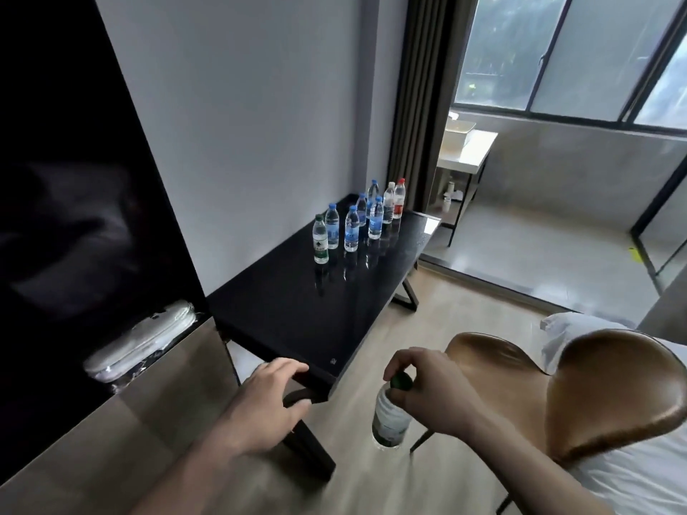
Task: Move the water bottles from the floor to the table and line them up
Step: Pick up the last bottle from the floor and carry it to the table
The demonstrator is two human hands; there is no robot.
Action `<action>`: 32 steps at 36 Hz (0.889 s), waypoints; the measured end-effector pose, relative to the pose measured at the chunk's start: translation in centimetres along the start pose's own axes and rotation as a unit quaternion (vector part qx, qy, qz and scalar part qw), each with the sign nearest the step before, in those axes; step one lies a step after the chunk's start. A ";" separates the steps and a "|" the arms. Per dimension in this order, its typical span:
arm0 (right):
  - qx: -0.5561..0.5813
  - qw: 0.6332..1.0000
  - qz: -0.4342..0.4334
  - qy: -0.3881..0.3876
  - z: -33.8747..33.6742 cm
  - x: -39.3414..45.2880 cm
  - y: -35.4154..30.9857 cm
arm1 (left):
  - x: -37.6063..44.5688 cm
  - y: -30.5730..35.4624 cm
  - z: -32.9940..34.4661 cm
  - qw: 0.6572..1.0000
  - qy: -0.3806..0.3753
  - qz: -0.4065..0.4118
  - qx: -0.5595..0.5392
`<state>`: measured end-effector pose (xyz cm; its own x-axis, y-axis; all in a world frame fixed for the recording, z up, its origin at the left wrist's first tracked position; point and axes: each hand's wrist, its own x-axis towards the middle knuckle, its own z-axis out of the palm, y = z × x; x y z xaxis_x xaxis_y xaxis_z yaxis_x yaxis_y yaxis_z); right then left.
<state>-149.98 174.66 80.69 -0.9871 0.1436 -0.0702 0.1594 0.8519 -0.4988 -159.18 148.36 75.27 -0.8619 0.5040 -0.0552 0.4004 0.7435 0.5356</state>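
Observation:
Several water bottles (351, 228) stand in two rough rows at the far end of the black table (297, 314), with blue, green, white and red caps. My right hand (427, 392) grips a green-capped water bottle (388, 421) by its neck; the bottle hangs upright above the floor, just off the table's near corner. My left hand (271, 399) rests on the table's near edge, fingers curled over it and holding nothing else.
A brown chair (594, 388) stands right of my right hand, with a white bed (632, 473) behind it. A dark cabinet with a white bundle (145, 340) on its ledge is left. Wooden floor (427, 310) runs between table and chair.

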 end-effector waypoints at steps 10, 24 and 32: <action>0.001 0.999 -0.044 -0.025 -4.5 11.3 5.8 | 7.0 2.7 1.6 0.996 0.019 -0.080 -0.029; 0.002 0.993 -0.079 -0.092 -1.1 30.7 8.7 | 22.8 -0.6 2.1 0.986 0.034 -0.151 -0.055; -0.018 0.989 -0.084 -0.122 0.7 40.1 8.5 | 31.4 -2.5 1.6 0.983 0.007 -0.171 -0.065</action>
<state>-188.24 187.27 73.03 -0.9727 -0.1231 -0.1967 -0.0111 0.8714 -0.4905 -186.75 163.09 70.85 -0.9441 0.2268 -0.2394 0.0435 0.8053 0.5912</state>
